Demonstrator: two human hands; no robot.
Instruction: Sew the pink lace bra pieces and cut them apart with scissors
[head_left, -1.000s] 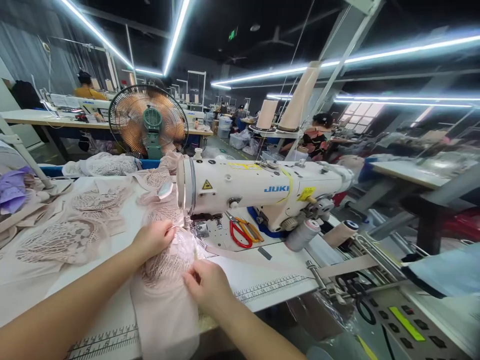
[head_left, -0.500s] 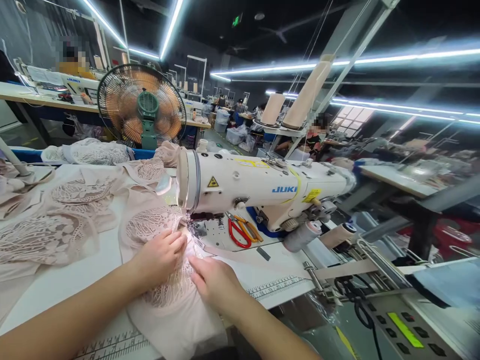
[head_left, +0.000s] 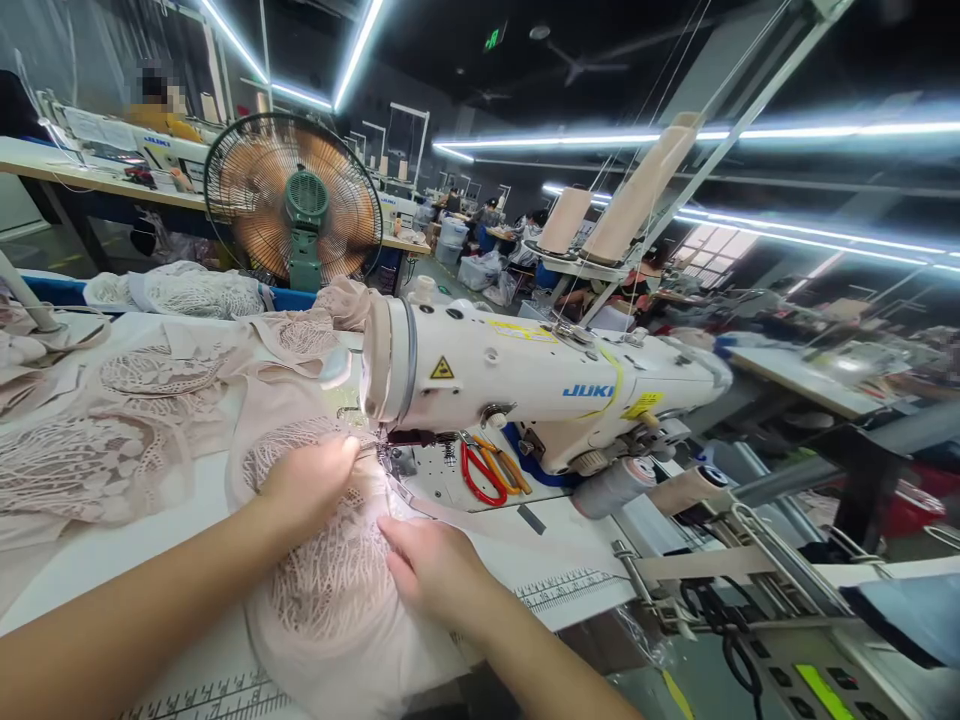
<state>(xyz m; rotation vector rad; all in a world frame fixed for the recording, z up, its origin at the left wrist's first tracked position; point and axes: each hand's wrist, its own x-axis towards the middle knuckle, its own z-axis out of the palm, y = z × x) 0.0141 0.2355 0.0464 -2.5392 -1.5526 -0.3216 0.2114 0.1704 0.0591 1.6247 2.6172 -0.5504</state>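
Since half a second ago, both hands are sliding the pink lace piece (head_left: 330, 590) further up toward the needle, and the view is tilting slightly rightward. Left hand (head_left: 311, 480) is lying flat with fingers together, pressing the fabric down at about nine o'clock from the presser foot (head_left: 390, 462); it is not clamping anything, only pinning the cloth to the table (head_left: 150, 560). Right hand (head_left: 427, 570) is resting at six o'clock from the foot, fingers loosely closed and pressing the fabric's right edge; whether it is pinching the edge I cannot tell. Fabric is draping from the needle plate down over the table's near edge. It is looking light, soft and limp, with open lacework that probably snags and stretches easily, so flat palms near the seam edge seem a safer hold than tugging on the lace. Red-handled scissors (head_left: 480, 475) are lying at three o'clock under the white sewing machine (head_left: 540, 385). More lace pieces (head_left: 90, 450) are piling at nine o'clock, before a fan (head_left: 296, 200).
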